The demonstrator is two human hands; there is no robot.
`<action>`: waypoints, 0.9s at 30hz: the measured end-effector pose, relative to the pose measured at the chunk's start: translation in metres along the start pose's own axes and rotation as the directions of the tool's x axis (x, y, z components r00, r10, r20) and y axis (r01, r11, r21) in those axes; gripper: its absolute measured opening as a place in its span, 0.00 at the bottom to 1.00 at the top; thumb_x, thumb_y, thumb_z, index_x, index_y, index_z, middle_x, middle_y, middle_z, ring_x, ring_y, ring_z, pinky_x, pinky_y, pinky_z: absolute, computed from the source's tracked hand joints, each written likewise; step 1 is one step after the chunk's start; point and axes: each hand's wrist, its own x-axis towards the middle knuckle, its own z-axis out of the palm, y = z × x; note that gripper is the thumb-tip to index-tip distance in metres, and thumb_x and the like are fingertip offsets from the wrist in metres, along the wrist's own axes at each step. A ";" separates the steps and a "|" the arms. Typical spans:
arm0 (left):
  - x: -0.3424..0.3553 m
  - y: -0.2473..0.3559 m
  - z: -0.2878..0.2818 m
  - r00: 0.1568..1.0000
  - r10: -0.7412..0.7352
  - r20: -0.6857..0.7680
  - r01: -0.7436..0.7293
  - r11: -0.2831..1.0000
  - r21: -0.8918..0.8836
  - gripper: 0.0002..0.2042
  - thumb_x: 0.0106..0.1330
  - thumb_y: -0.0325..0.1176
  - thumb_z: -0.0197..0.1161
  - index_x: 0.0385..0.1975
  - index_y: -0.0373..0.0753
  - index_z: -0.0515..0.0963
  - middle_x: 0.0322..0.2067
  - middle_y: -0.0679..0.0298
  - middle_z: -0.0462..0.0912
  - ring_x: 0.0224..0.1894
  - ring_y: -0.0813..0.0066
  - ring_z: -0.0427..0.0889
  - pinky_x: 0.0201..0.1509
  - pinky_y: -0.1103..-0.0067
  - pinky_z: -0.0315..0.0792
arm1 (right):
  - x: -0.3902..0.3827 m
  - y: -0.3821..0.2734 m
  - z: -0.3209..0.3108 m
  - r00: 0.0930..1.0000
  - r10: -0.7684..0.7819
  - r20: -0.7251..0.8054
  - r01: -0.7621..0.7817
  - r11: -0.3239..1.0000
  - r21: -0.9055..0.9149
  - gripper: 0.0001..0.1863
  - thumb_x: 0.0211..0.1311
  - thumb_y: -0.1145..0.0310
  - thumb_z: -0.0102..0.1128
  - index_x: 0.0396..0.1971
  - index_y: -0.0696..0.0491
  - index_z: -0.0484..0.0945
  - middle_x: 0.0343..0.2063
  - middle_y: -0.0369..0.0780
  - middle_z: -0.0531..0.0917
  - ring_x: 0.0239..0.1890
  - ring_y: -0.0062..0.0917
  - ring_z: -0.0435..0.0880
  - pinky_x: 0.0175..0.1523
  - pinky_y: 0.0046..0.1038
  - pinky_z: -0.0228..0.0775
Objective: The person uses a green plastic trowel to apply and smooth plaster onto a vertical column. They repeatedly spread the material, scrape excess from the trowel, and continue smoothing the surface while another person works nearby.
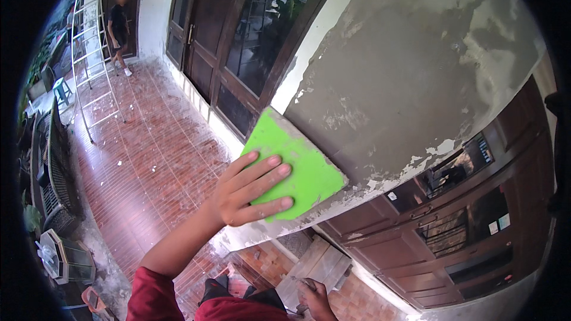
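Right, my left hand (pixel 253 187) is spread on the green plastering board (pixel 297 169), its grip laid flat over the face with fingers and thumb extended, not clenched. And there's the board, up against the lower-left edge of the grey plaster (pixel 392 77), its upper edge smeared with the same stuff! Down at the bottom edge, my right hand (pixel 315 300) is curled in front of the body; I can't tell what that grip holds, if anything.

Now to the containers, far left: a hexagonal glass lantern (pixel 77 264) lies tilted, with clear plastic (pixel 47 255) beside or inside it, I can't say which. Just below, a pinkish-orange container (pixel 92 300), contents too small to make out.

On to the labels: pale stickers (pixel 504 222) sit on a pane of the brown panelled door (pixel 386 255) at right, too small for me to read. Over the reddish tiles (pixel 143 142), white fragments lie scattered; a stepladder (pixel 95 53) stands at upper left, and a person in dark clothes (pixel 119 27) is just beside it.
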 end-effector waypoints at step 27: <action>0.063 -0.040 -0.023 0.934 -0.151 -0.325 0.124 0.987 -0.101 0.20 0.58 0.28 0.66 0.53 0.47 0.76 0.54 0.49 0.78 0.58 0.49 0.76 0.62 0.60 0.66 | 0.001 0.010 0.007 0.987 -0.149 -0.067 0.151 0.988 0.036 0.08 0.65 0.64 0.59 0.33 0.54 0.79 0.12 0.28 0.67 0.12 0.12 0.63 0.15 0.19 0.52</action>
